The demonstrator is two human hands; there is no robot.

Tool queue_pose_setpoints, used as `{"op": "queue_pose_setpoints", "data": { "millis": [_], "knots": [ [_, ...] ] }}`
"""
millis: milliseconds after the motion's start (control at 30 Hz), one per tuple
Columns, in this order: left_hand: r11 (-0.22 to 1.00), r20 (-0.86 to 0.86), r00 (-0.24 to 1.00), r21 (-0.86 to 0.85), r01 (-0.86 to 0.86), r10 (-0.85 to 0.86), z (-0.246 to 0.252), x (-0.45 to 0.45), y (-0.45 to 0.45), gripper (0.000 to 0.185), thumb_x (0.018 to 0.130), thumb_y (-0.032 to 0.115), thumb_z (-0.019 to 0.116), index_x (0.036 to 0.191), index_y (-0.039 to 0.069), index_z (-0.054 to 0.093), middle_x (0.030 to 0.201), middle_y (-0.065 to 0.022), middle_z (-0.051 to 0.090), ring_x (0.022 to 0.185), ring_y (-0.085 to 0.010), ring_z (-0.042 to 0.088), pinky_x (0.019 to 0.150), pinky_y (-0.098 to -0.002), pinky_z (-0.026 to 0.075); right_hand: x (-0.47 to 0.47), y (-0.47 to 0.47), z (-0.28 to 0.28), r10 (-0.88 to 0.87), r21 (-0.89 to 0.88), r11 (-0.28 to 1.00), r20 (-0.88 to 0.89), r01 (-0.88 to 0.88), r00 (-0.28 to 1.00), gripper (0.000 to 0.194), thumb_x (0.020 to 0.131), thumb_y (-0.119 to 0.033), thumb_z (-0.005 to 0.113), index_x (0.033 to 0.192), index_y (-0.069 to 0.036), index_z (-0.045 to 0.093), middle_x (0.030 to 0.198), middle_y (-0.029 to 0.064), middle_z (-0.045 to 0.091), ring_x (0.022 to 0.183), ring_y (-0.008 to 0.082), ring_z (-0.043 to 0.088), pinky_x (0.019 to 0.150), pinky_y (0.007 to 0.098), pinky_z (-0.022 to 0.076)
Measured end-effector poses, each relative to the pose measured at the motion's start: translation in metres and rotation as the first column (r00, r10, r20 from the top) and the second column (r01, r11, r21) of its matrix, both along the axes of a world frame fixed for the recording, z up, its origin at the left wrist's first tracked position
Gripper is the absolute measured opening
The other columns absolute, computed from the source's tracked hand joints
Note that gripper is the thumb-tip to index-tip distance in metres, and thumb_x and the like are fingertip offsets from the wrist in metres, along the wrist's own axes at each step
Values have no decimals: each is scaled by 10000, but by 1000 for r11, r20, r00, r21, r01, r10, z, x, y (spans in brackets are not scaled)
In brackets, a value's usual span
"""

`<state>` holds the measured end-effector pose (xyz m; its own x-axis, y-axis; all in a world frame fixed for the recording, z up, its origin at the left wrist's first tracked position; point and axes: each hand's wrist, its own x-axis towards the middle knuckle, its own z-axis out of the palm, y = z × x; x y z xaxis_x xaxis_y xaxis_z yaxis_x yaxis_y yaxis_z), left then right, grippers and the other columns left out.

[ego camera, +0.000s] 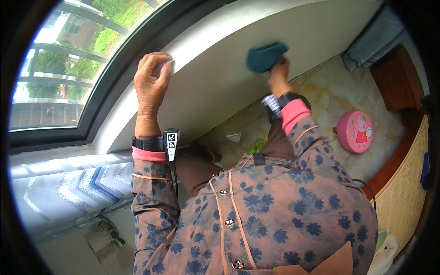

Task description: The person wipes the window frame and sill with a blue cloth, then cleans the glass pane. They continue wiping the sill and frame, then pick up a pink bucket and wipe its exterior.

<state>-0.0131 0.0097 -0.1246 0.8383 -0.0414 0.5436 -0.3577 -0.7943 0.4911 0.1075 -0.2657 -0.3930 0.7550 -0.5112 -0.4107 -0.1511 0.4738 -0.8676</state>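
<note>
My right hand (280,75) grips a teal hand-held tool (264,57) with a wide head. Motion blurs the tool, so its exact kind cannot be made out. It is against or close to the pale wall (213,86) below the window. My left hand (151,79) is at the white window sill (192,44), its fingers and thumb curled about the front edge. Both wrists wear black straps with small tagged devices.
A black-framed window (113,74) with bars outside is at upper left. Patterned curtains hang at left (86,185) and far right (374,37). On the marble-look floor (319,89) stand a pink round stool (355,131) and a green item (257,146). A woven mat (400,196) lies at right.
</note>
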Motion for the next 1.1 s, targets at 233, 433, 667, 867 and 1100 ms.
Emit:
{"op": "queue_pose_setpoints", "data": {
  "millis": [233,433,667,867,1100],
  "knots": [
    [999,-23,1000,40,11,-10,0,2,-1,95,843,30,662,919,28,718,1018,-83,714,1010,-227,668,926,-342,526,-70,74,-112,712,444,685,-239,-578,660,378,976,-219,638,1299,-27,595,1308,202,641,1124,355,656,942,487,542],
    [1000,-39,999,3,7,-7,-2,1,1,85,837,55,680,912,39,716,1020,-89,702,1008,-248,656,922,-354,522,28,-70,-28,-50,-115,993,-151,33,987,288,965,-120,639,1235,-22,658,1227,150,699,1061,295,688,922,405,563],
    [999,49,999,51,3,-6,4,0,-5,111,812,47,714,921,34,697,983,-99,688,986,-291,637,915,-380,502,16,-49,219,495,-746,584,639,319,589,327,870,-67,715,1190,-129,689,1154,86,714,1074,265,672,978,397,513],
    [1000,81,997,29,-7,5,2,0,-1,139,815,64,714,951,39,696,989,-97,689,1010,-291,633,928,-385,496,-16,57,238,964,-905,169,234,390,127,284,838,-122,711,1105,-214,733,1044,-26,737,1043,221,679,976,383,460],
    [993,32,999,-117,32,-29,-5,3,3,115,869,43,693,978,6,694,973,-104,683,953,-229,668,891,-337,518,84,-123,239,790,-950,-129,75,285,608,345,886,-86,622,1218,-116,713,1164,131,737,1069,339,700,945,424,548]
  ]
}}
